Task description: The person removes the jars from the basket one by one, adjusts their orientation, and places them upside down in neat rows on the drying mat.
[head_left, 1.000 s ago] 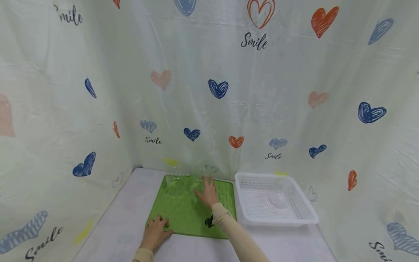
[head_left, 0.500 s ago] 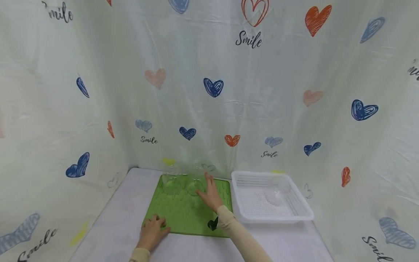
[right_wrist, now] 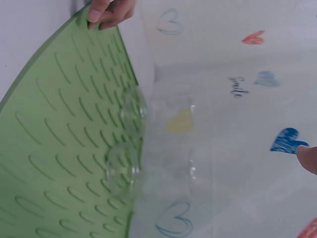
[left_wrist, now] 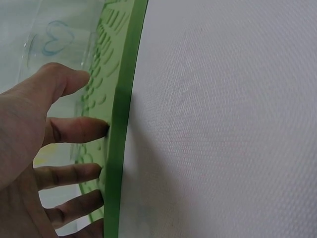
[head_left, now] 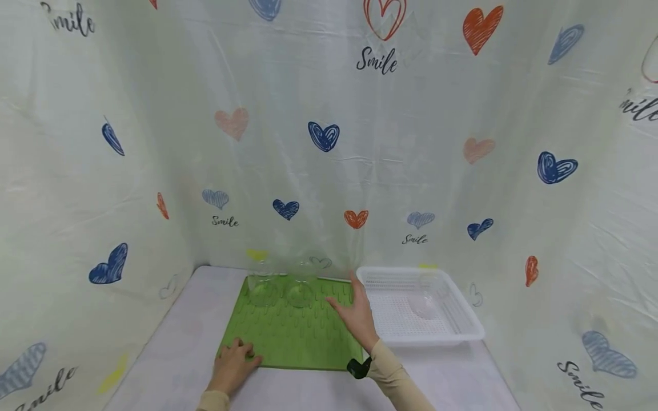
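Observation:
My left hand [head_left: 233,365] rests at the front left corner of a green ridged mat [head_left: 293,342]. In the left wrist view its spread fingers [left_wrist: 79,130] touch the mat's edge with their tips. Two clear glasses [head_left: 264,292] stand side by side on the back left part of the mat; the right wrist view shows the nearer glass [right_wrist: 124,171] too. My right hand [head_left: 358,319] is held over the mat's right side, fingers extended and thumb apart, with nothing in its grasp. Only a fingertip [right_wrist: 308,158] of it enters the right wrist view.
A white perforated plastic basket [head_left: 426,340] stands right of the mat, with a clear glass [head_left: 424,302] inside. A pale cloth [head_left: 308,394] covers the table. Curtains [head_left: 385,171] printed with hearts enclose the back and sides.
My right hand has moved away from the right-hand glass on the mat, rightward toward the basket. My left hand stays at the mat corner. The head view has turned slightly right.

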The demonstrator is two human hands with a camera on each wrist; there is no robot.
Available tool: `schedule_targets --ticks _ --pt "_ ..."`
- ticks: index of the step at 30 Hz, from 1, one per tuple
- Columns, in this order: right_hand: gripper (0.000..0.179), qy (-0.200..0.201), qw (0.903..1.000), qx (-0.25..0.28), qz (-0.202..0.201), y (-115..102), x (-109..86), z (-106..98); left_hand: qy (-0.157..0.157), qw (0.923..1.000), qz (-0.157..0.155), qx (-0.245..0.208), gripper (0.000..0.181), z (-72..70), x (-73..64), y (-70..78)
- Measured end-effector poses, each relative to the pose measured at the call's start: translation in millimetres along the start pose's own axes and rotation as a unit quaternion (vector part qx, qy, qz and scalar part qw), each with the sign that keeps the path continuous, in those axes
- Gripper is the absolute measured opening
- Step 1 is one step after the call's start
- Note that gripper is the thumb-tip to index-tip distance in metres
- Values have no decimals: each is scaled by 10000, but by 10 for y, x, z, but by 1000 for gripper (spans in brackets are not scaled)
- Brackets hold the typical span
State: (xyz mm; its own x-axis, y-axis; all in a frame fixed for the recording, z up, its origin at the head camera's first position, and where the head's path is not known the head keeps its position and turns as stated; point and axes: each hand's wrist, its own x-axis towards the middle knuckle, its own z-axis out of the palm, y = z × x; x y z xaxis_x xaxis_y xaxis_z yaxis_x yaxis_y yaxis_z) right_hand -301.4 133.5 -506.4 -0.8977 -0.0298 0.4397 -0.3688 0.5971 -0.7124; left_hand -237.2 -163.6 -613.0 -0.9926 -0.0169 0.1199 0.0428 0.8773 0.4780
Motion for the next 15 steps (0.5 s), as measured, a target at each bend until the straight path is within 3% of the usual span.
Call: schedule_targets --ticks 9,15 --pt "93 644 9978 -3 129 137 -264 -468 -89 10000 -9 -26 30 18 -2 -2" --pt "98 1049 9929 10 556 383 -222 -727 -186 9998 -94 -7 32 -18 -7 21"
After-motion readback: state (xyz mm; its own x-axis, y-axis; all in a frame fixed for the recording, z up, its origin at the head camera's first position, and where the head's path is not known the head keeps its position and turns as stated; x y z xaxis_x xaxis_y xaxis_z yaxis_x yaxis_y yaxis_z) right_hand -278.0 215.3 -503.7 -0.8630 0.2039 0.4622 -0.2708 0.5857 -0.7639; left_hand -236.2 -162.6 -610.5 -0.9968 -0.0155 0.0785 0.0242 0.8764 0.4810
